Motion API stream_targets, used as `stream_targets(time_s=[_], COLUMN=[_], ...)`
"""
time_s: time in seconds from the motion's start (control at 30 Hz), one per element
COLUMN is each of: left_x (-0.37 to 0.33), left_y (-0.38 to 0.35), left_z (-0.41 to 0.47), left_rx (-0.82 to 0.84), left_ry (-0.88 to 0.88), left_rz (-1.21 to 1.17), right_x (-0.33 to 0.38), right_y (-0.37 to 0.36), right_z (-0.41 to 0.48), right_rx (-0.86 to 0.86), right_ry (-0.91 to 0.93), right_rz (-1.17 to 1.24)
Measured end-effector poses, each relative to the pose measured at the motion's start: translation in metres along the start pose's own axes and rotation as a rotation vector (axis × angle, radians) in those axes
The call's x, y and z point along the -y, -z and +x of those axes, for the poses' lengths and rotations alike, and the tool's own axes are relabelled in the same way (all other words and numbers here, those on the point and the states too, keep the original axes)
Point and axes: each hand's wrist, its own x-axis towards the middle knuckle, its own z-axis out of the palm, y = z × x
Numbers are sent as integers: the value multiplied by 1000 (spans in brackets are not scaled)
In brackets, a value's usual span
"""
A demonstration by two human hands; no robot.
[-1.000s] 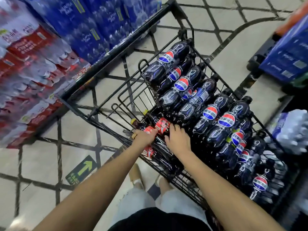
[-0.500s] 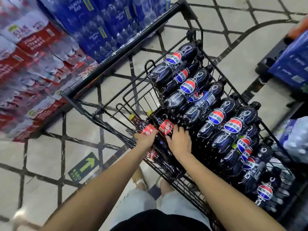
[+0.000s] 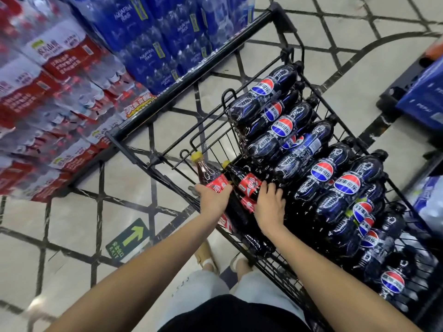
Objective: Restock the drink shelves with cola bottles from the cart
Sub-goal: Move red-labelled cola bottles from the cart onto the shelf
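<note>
Cola bottles [image 3: 248, 182] at cart [image 3: 153, 161] corner in left grip [image 3: 214, 197], right grip [image 3: 271, 207]; floor [image 3: 119, 188] alongside.

"百事可乐" on cola bottles [image 3: 322, 171], "AQUAFINA" on blue packs [image 3: 148, 53], "EXIT" on floor sign [image 3: 129, 238]

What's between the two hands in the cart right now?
Head view: a third red-labelled bottle lies between the left hand, gripping the left yellow-capped bottle, and the right hand, gripping the right yellow-capped bottle.
</note>
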Motion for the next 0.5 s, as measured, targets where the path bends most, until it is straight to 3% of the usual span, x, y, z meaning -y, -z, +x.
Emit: stream_targets(time_s=[0.2,0.5], left_x=[3,6], left_y=[21,33], left_z=[0,9], left_rx=[10,38], left_ry=[-250,-300], left_rz=[38,-9], right_x=[-8,-7], right_y=[-9,-9], right_z=[-2,-11], right_rx=[-69,-80], right_ry=[72,80], right_rz=[-198,-130])
